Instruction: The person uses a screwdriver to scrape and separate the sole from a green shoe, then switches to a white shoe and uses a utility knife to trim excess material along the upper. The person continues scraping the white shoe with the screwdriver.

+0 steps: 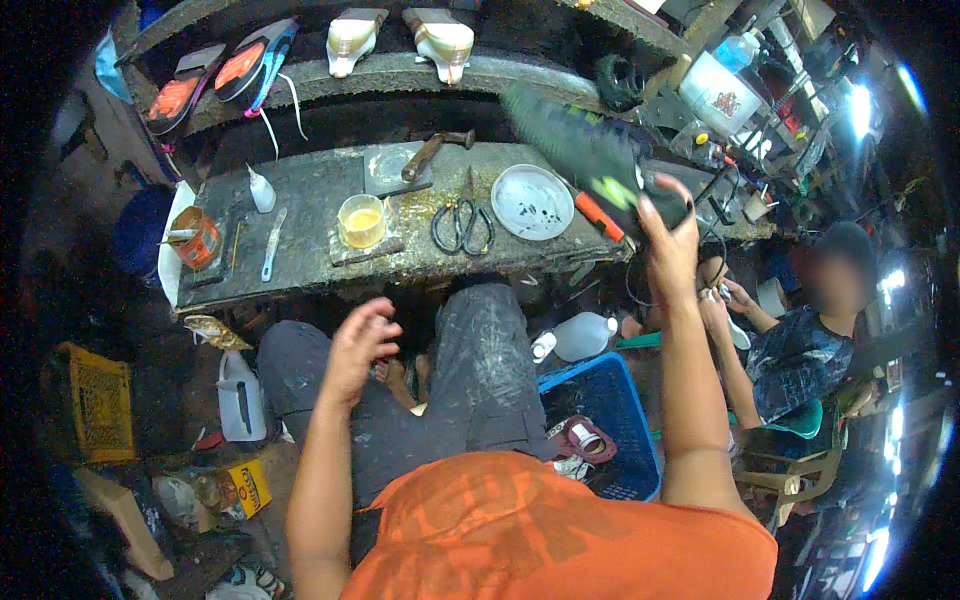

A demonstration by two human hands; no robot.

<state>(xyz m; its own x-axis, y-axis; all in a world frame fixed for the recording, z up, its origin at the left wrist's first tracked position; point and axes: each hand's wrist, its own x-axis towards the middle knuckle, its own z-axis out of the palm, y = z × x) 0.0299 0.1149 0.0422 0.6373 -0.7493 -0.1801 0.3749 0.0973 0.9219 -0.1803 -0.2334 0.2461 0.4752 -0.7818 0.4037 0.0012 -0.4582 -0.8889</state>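
Head view: right hand raised, gripping shoe.

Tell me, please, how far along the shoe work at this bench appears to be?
Done, apparently: several shoes already lie on the upper shelf. In hand: the right hand lifts a dark shoe with green marks above the bench, while the left hand hangs free. Left, it seems: the cup of yellow glue, scissors and hammer lie untouched on the bench.

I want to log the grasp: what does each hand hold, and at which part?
The right hand holds a dark shoe by its heel end, raised above the workbench. The left hand is open and holds nothing.
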